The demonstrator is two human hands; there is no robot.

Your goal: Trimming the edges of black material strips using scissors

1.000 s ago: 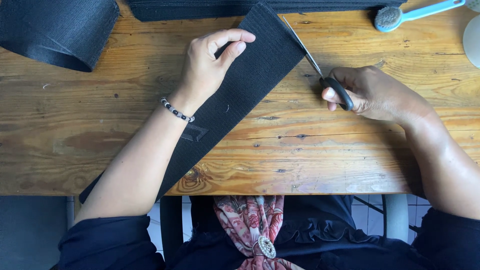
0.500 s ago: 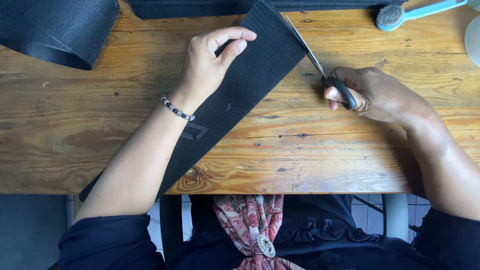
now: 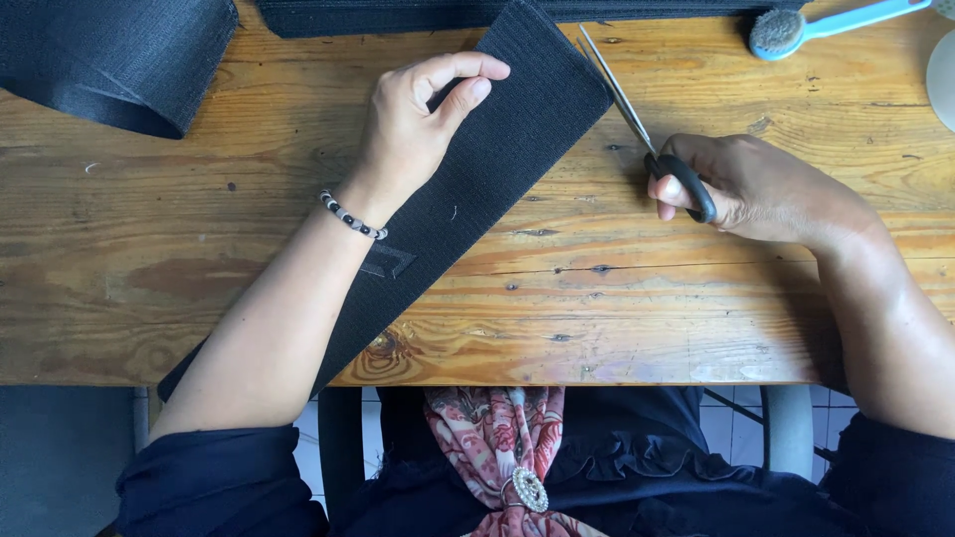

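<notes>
Our left hand (image 3: 418, 119) presses flat on the wide black elastic strip (image 3: 497, 149) lying diagonally across the wooden table (image 3: 647, 298); just right of the strip, our right hand (image 3: 746, 184) grips black-handled steel scissors (image 3: 647, 134).

Single head cam, looking straight down at wooden table (image 3: 617, 298) from close (near edge at bottom).

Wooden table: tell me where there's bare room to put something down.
Bare wood on the wooden table runs along the near edge, between the black strip and the right hand. Another patch lies left of the left hand, below the black roll. The far edge is crowded: scissors, brush.
</notes>
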